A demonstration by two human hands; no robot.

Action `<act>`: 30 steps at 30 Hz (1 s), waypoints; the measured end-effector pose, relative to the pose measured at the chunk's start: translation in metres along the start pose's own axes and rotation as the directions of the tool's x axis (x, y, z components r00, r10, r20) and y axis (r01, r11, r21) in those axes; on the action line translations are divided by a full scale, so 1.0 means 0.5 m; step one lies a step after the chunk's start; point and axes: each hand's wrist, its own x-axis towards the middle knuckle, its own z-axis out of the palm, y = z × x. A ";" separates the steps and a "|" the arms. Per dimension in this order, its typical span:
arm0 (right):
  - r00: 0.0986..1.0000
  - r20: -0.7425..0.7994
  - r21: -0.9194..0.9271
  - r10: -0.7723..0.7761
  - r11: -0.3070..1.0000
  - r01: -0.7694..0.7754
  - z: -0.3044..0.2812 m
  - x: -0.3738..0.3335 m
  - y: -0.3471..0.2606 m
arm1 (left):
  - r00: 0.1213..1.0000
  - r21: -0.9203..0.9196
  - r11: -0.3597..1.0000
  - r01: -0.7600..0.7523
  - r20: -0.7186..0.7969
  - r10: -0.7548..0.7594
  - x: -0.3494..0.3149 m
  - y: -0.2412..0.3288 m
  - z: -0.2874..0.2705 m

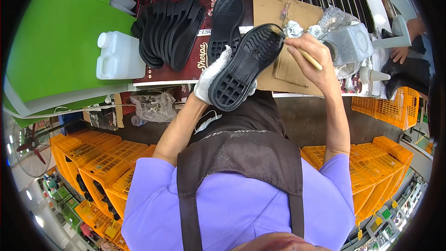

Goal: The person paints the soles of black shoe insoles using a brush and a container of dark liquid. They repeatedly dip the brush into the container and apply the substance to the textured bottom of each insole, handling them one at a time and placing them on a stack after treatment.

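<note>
A black shoe sole (251, 62) is tilted over the front edge of the bench, its hollow ribbed and gridded side facing up. My left hand (210, 80), in a white glove, grips it around the heel half. Bare, my right hand (321, 52) pinches a brush (312, 60) with a pale handle. The brush's tip rests at the toe end of the sole, where a yellowish patch shows. Behind the held sole lie a couple of stacked black soles (226, 16). To their left, several more soles (169, 30) lean in a row.
A white jug (121, 56) stands by a green surface (60, 42). Cardboard (267, 11) lies under the brush hand. Right of it are a clear plastic container (350, 44) and a nozzle bottle (374, 75). Orange crates (371, 167) stand behind me. Another person's hand (399, 55) shows far right.
</note>
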 end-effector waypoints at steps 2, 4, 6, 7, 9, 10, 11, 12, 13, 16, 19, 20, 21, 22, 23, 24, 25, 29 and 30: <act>0.993 -0.071 -0.027 0.093 0.995 -0.095 0.019 -0.002 -0.008 | 0.999 0.087 0.996 -0.029 -0.027 0.032 0.005 -0.006 0.006; 0.995 -0.093 0.031 0.023 0.999 -0.021 0.044 -0.007 -0.026 | 0.998 0.066 0.997 -0.043 0.039 0.040 0.015 -0.004 -0.004; 1.000 -0.016 0.074 -0.019 0.997 0.020 0.063 -0.018 -0.060 | 0.991 0.001 0.997 -0.075 0.113 0.075 0.025 -0.001 -0.024; 0.995 0.025 0.074 -0.096 0.993 0.093 0.068 -0.020 -0.083 | 0.993 -0.057 0.994 -0.098 0.056 0.102 0.026 0.002 -0.029; 0.971 0.109 0.110 -0.212 0.974 0.200 0.074 -0.030 -0.121 | 0.982 0.001 0.986 -0.168 -0.086 0.168 0.031 0.008 -0.019; 0.956 0.151 0.143 -0.252 0.962 0.231 0.074 -0.036 -0.134 | 0.968 0.033 0.980 -0.196 -0.152 0.199 0.034 0.011 -0.006; 0.938 0.201 0.183 -0.283 0.951 0.248 0.073 -0.040 -0.141 | 0.960 0.029 0.974 -0.227 -0.160 0.228 0.033 0.007 0.012; 0.919 0.240 0.243 -0.313 0.936 0.256 0.067 -0.040 -0.148 | 0.976 0.051 0.979 -0.199 -0.084 0.203 0.033 0.010 0.007; 0.903 0.266 0.333 -0.338 0.911 0.243 0.061 -0.038 -0.152 | 0.985 0.076 0.982 -0.172 -0.008 0.173 0.031 0.013 -0.007; 0.931 0.209 0.445 -0.300 0.877 0.182 0.043 -0.023 -0.144 | 0.992 0.026 0.992 -0.123 0.039 0.122 0.033 0.008 -0.011; 0.992 0.082 0.406 -0.097 0.912 0.056 0.027 -0.011 -0.125 | 0.982 0.102 0.981 -0.167 -0.075 0.175 0.030 0.007 -0.001; 0.995 0.094 0.330 -0.043 0.944 0.010 0.026 -0.010 -0.131 | 0.991 0.199 0.971 -0.134 0.043 0.128 0.034 0.016 -0.030; 0.989 0.101 0.297 -0.109 0.952 0.074 0.031 -0.011 -0.132 | 0.985 0.176 0.969 -0.174 0.020 0.173 0.038 0.014 -0.016; 0.979 0.110 0.265 -0.173 0.954 0.139 0.036 -0.012 -0.133 | 0.976 0.154 0.964 -0.215 -0.005 0.218 0.043 0.012 -0.002; 0.970 0.140 0.331 -0.201 0.933 0.145 0.038 -0.015 -0.140 | 0.977 0.132 0.968 -0.215 0.018 0.214 0.042 0.013 -0.003; 0.959 0.169 0.393 -0.229 0.907 0.148 0.038 -0.021 -0.147 | 0.977 0.108 0.971 -0.214 0.041 0.211 0.044 0.015 -0.005; 0.957 0.171 0.467 -0.236 0.874 0.132 0.036 -0.024 -0.147 | 0.976 0.085 0.973 -0.213 0.066 0.208 0.043 0.015 -0.006; 0.950 0.144 0.618 0.277 0.725 -0.305 0.029 -0.035 -0.128 | 0.955 0.002 0.963 -0.269 -0.133 0.266 0.040 0.004 0.043; 0.927 0.065 0.697 0.369 0.648 -0.307 0.043 -0.038 -0.114 | 0.970 -0.011 0.971 -0.240 -0.044 0.240 0.042 0.004 0.038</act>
